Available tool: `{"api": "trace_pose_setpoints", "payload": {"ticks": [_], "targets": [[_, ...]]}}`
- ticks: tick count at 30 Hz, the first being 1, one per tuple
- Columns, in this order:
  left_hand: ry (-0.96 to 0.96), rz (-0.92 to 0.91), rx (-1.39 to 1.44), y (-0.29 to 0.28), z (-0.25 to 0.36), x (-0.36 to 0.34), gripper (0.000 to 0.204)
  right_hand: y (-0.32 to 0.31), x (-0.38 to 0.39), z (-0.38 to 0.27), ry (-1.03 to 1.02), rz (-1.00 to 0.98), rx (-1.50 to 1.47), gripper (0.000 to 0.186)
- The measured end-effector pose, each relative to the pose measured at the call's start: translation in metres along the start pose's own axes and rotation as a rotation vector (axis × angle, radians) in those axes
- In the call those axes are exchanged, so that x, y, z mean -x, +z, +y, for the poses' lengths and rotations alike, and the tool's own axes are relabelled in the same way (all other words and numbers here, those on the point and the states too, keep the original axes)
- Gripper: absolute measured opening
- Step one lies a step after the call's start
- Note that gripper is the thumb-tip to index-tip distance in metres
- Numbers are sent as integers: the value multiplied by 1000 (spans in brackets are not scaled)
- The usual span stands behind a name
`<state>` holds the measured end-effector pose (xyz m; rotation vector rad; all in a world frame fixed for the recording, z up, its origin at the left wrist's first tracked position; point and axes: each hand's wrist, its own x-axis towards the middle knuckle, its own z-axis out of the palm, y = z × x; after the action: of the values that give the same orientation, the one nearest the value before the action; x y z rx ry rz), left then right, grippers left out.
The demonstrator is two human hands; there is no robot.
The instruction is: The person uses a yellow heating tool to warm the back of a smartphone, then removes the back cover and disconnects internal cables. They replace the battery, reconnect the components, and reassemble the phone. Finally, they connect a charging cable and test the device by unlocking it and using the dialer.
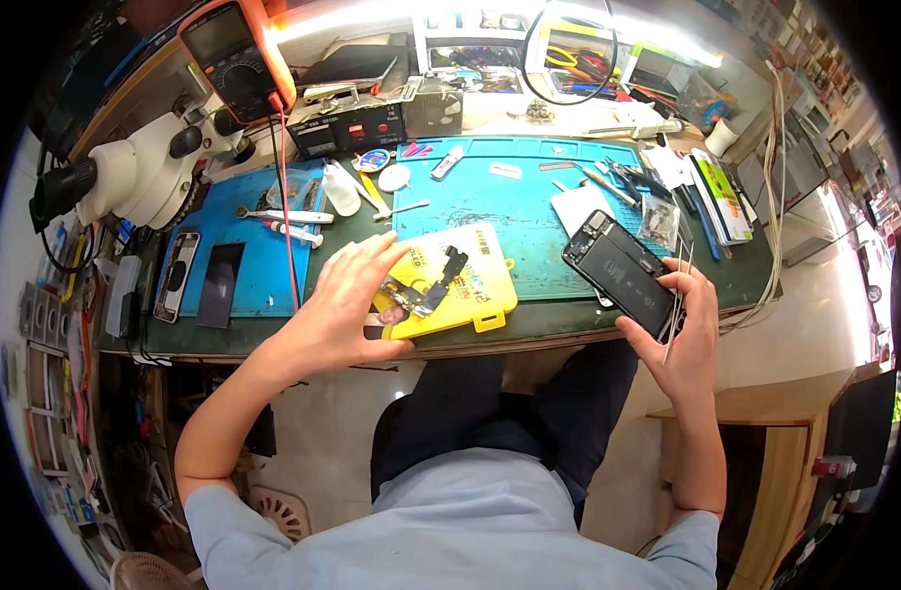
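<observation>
Right hand: the right hand (688,320) is curled closed around the near right end of an opened phone (622,275), thumb on its near side and fingers on the far side; slim metal tweezers (673,329) are tucked in the same hand.
Phone: at the right, by the near edge of the blue mat (519,236), slanting from far left to near right with its dark insides and battery facing up; whether its underside touches the bench cannot be told.
Phone handling: probably light and stiff, smooth enough to slip; the bare inner parts look fragile, the battery easily dented.
Phone hold: best taken by the two long side edges of the frame, off the battery and connectors, with tweezer points turned away.
Left hand: the left hand (350,295) is spread half open, fingers and thumb well apart, over the left side of the yellow case (482,285); nothing shows gripped, and contact with the parts is unclear.
Loose parts: a dark flex piece (453,270) and a silvery bracket (403,293) on the yellow case; likely very light, the flex bendy and easily creased, so better pinched by an edge.
Beyond the phone: a white pad (574,204) to its far left, a clear bag (659,221) to its far right.
</observation>
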<state>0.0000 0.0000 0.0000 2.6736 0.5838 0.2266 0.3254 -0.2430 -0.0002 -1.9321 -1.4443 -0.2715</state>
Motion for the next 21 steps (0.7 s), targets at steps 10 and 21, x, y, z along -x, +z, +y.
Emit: {"api": "trace_pose_setpoints", "payload": {"ticks": [10,21], "targets": [[317,257,-261,7,3,3,50,25,-26,-15,-92,36,27,58],[709,612,-413,2,16,-90,33,0,-27,4,59,140,101,58]]}}
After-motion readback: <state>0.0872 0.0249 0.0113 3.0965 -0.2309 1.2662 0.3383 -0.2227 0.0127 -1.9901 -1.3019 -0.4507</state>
